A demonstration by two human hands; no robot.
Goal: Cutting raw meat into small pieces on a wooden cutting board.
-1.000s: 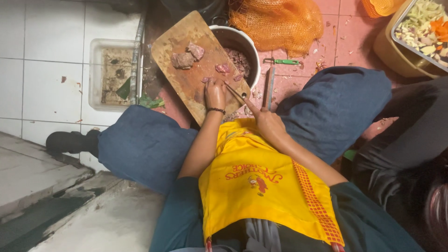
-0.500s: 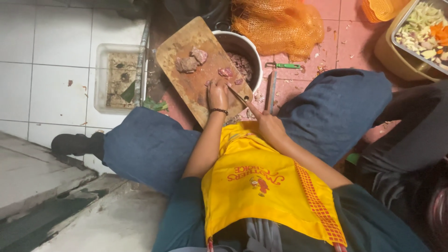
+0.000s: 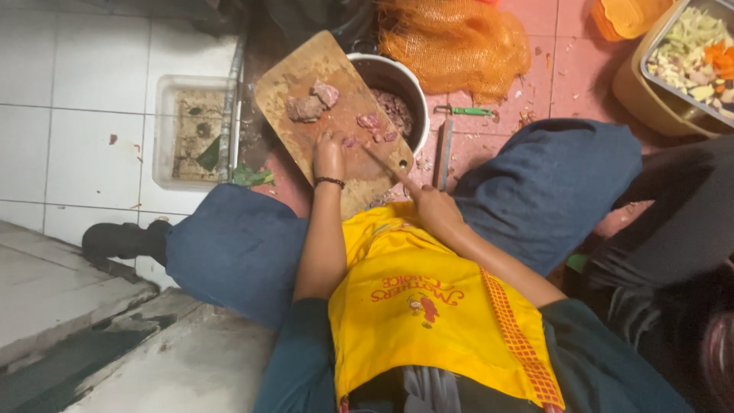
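A wooden cutting board (image 3: 302, 76) lies on the floor between my knees, with chunks of raw meat (image 3: 310, 103) at its far end. My left hand (image 3: 329, 157), a dark band at the wrist, presses a small piece of meat (image 3: 350, 142) on the board. My right hand (image 3: 432, 206) grips a knife (image 3: 380, 164) whose blade slants across the board toward that piece. A metal pot (image 3: 397, 84) with cut meat inside stands partly under the board's right edge.
An orange mesh sack (image 3: 455, 42) lies beyond the pot. A clear plastic tub (image 3: 164, 134) sits left of the board. A tray of chopped vegetables (image 3: 692, 57) is at the upper right. A green-handled tool (image 3: 466, 112) lies on the pink tiles. Another person's dark clothing (image 3: 673, 237) is right.
The hands stay on the board with only slight shifts of the knife; the camera view has moved a little.
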